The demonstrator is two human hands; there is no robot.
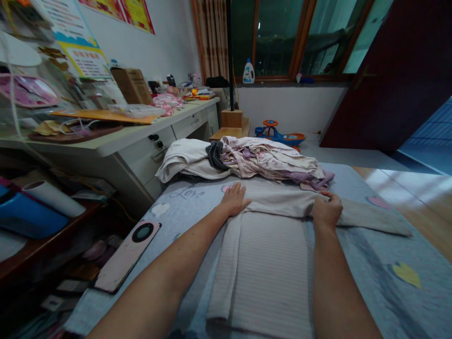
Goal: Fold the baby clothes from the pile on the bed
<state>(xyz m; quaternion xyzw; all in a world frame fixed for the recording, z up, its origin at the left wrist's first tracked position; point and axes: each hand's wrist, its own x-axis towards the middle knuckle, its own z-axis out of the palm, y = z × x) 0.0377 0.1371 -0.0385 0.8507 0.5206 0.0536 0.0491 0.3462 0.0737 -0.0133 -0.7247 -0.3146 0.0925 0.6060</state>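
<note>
Sprawling laundry pile (271, 162) — just past the hands (235, 200) (326, 212)

I count one left hand (235, 199), one right hand (327, 212), one striped garment (268, 268), one heap of clothes (271, 162), one phone (125, 256), one detergent bottle (248, 72) and one ride-on toy (280, 136).

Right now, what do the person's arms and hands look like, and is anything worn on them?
The left hand and right hand are bare, with no gloves. The left arm and right arm show no sleeves, and no watch, bracelet or cable is visible on them.
</note>
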